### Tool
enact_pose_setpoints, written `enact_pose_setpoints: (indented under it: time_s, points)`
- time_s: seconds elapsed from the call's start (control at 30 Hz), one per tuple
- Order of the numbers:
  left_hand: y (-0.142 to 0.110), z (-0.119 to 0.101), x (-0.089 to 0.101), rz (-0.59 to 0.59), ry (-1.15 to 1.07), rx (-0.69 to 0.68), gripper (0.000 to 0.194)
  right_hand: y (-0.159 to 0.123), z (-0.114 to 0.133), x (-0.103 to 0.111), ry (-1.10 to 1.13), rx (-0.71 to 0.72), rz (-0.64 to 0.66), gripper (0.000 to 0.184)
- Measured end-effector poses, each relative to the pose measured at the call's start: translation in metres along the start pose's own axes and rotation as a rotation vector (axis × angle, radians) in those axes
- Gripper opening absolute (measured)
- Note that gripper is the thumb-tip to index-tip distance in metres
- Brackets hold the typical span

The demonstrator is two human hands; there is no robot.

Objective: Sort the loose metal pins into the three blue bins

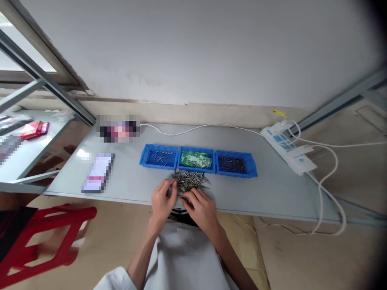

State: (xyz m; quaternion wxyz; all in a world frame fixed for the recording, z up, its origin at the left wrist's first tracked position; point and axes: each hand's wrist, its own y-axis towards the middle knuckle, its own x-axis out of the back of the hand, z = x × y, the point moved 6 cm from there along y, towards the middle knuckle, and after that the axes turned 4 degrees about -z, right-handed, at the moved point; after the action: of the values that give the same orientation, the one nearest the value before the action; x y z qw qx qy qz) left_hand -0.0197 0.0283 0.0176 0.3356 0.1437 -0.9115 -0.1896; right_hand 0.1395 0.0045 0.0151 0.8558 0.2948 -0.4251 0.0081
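Observation:
A loose pile of metal screws or nails point(190, 180) lies on the grey table in front of me, some silvery and some darker. At the pile's left edge my left hand point(163, 198) has its thumb and forefinger pinched together. My right hand point(200, 206) rests at the near right side of the pile, its fingers curled in and closed toward the thumb. Whatever is between the fingertips of either hand is too small to make out. Behind the pile three blue bins stand in a row: the left bin point(145, 165) holds a few thin silvery pieces, the middle bin point(182, 167) green-and-white packets with metal pieces on top, the right bin point(252, 171) dark screws.
A phone point(98, 173) lies on the table point(272, 197) at left, and a blurred-out object point(118, 131) is behind it. A white power strip point(288, 147) with cables sits at right. A red stool point(60, 225) stands at lower left, beside a person's leg.

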Motion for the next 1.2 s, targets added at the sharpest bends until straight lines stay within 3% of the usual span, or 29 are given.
enact_pose_setpoints:
  time_s: [0.13,0.23,0.3,0.4,0.5,0.6,0.77,1.2]
  points:
    - [0.017,-0.005,0.023,-0.111,-0.008,0.038,0.021,0.001,-0.002,0.005,0.051,-0.031,-0.045,0.016]
    - [0.055,-0.003,0.047,-0.138,0.092,0.025,0.020,0.000,-0.005,0.007,0.084,-0.054,-0.086,0.014]
    - [0.090,0.002,0.054,-0.015,0.233,0.018,0.021,-0.002,-0.005,0.007,0.086,-0.064,-0.107,0.013]
    - [0.138,0.016,0.047,0.308,0.459,0.016,0.021,-0.002,-0.005,0.006,0.076,-0.064,-0.128,0.012]
    - [0.163,0.028,0.032,0.553,0.654,0.026,0.020,-0.002,-0.004,0.006,0.076,-0.057,-0.141,0.010]
    - [0.168,0.034,0.017,0.639,0.701,0.013,0.019,-0.002,-0.003,0.006,0.071,-0.054,-0.153,0.009]
    - [0.163,0.042,0.003,0.658,0.703,0.016,0.018,-0.002,-0.003,0.007,0.071,-0.060,-0.167,0.008]
    - [0.165,0.043,-0.003,0.675,0.698,-0.029,0.021,-0.003,-0.004,0.004,0.064,-0.058,-0.179,0.009]
